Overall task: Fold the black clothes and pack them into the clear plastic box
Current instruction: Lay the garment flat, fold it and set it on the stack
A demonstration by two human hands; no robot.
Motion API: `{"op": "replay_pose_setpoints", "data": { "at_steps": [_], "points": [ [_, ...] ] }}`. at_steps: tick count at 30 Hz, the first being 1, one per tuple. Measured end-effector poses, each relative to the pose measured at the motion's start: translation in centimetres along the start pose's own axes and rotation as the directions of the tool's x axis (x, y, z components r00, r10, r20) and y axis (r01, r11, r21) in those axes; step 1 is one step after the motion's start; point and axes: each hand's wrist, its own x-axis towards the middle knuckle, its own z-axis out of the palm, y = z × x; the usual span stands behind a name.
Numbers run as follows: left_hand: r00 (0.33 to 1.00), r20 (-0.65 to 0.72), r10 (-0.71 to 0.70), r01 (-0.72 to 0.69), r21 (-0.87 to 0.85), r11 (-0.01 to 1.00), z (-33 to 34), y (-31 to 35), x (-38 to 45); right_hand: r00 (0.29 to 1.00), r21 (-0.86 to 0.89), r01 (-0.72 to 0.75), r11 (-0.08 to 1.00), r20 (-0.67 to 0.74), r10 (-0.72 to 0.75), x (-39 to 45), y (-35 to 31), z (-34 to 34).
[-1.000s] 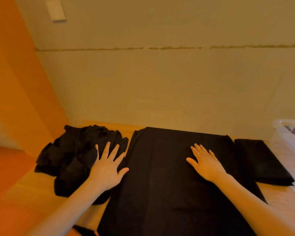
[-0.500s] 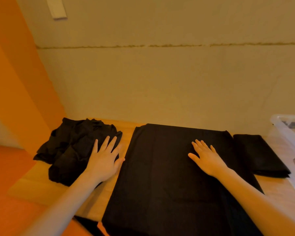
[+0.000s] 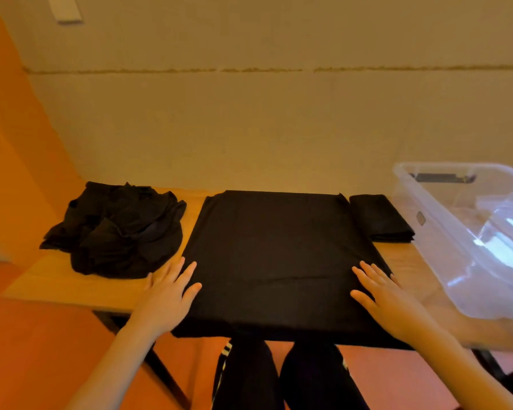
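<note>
Large flat black garment (image 3: 279,261) spread square on wooden worktop (image 3: 57,285), near edge hanging over front. Left hand (image 3: 168,294) flat on its left near edge, grip apart, fingers splayed. Right hand (image 3: 388,294) flat on right near corner, grip apart too. Crumpled black clothes heap (image 3: 116,229) lies left. Small folded black piece (image 3: 378,217) just right. Clear plastic box (image 3: 468,232) far right, open.

Both forearms are bare to the frame's edge, with no sleeves, watch or rings showing. The left hand (image 3: 168,294) and right hand (image 3: 388,297) are ungloved. Below them, the legs wear black trousers (image 3: 282,377) with a pale striped marking (image 3: 225,350) along each outer side.
</note>
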Motion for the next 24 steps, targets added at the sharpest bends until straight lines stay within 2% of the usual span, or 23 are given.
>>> {"op": "replay_pose_setpoints", "data": {
  "at_steps": [2, 4, 6, 7, 9, 11, 12, 13, 15, 16, 17, 18, 19, 21, 24],
  "points": [
    [0.987, -0.157, -0.035, 0.004, -0.194, 0.981, 0.9, -0.4, -2.0, 0.998, 0.059, -0.007, 0.998, -0.063, 0.01, -2.2, 0.8, 0.3],
    [0.932, -0.345, -0.111, -0.037, -0.395, 0.918, 2.1, -0.2, -4.7, 0.984, 0.109, -0.008, 0.994, -0.174, 0.027, -4.5, 1.3, 1.1],
    [0.852, -0.43, -0.299, -0.001, -0.572, 0.821, 3.4, 1.0, -7.3, 0.966, 0.103, -0.006, 0.995, -0.258, 0.033, -6.5, 1.4, 2.4],
    [0.803, -0.422, -0.42, 0.035, -0.671, 0.741, 4.0, 1.8, -8.3, 0.953, 0.112, -0.007, 0.994, -0.3, 0.041, -7.2, 1.4, 3.1],
    [0.732, -0.284, -0.619, 0.053, -0.882, 0.468, 4.5, 3.6, -9.4, 0.886, 0.238, 0.021, 0.971, -0.455, 0.092, -8.2, 1.3, 4.5],
    [0.761, -0.071, -0.645, 0.032, -0.989, 0.147, 4.2, 5.1, -9.4, 0.758, 0.466, 0.075, 0.882, -0.601, 0.253, -9.4, 0.6, 4.9],
    [0.788, 0.008, -0.616, 0.051, -0.997, 0.051, 4.1, 5.4, -9.2, 0.703, 0.567, 0.105, 0.817, -0.623, 0.342, -9.9, 0.2, 5.0],
    [0.8, 0.069, -0.596, 0.088, -0.996, 0.003, 4.1, 5.5, -9.1, 0.667, 0.656, 0.116, 0.746, -0.608, 0.43, -10.3, -0.1, 5.2],
    [0.798, 0.132, -0.588, 0.153, -0.988, -0.013, 4.1, 5.2, -8.9, 0.632, 0.805, 0.077, 0.588, -0.495, 0.595, -10.4, -0.1, 5.7],
    [0.799, 0.143, -0.585, 0.171, -0.985, -0.008, 4.2, 4.8, -8.9, 0.644, 0.887, 0.056, 0.459, -0.383, 0.662, -10.1, 0.1, 6.1],
    [0.799, 0.15, -0.582, 0.178, -0.984, -0.009, 4.4, 4.5, -8.9, 0.681, 0.958, 0.034, 0.284, -0.23, 0.695, -9.9, 0.2, 6.3],
    [0.799, 0.153, -0.581, 0.175, -0.984, -0.019, 4.5, 4.2, -9.0, 0.732, 0.994, 0.019, 0.107, -0.086, 0.676, -9.6, 0.4, 6.4],
    [0.798, 0.149, -0.583, 0.166, -0.986, -0.024, 4.6, 4.0, -9.1, 0.779, 1.0, -0.022, -0.022, 0.031, 0.627, -9.2, 0.6, 6.5],
    [0.786, 0.111, -0.608, 0.132, -0.991, -0.009, 4.6, 3.6, -9.4, 0.835, 0.991, -0.087, -0.105, 0.13, 0.535, -8.7, 0.8, 6.5],
    [0.751, 0.021, -0.66, 0.053, -0.998, 0.028, 4.2, 3.2, -9.9, 0.833, 0.985, -0.101, -0.141, 0.161, 0.529, -8.2, 0.7, 6.3]
  ]
}}
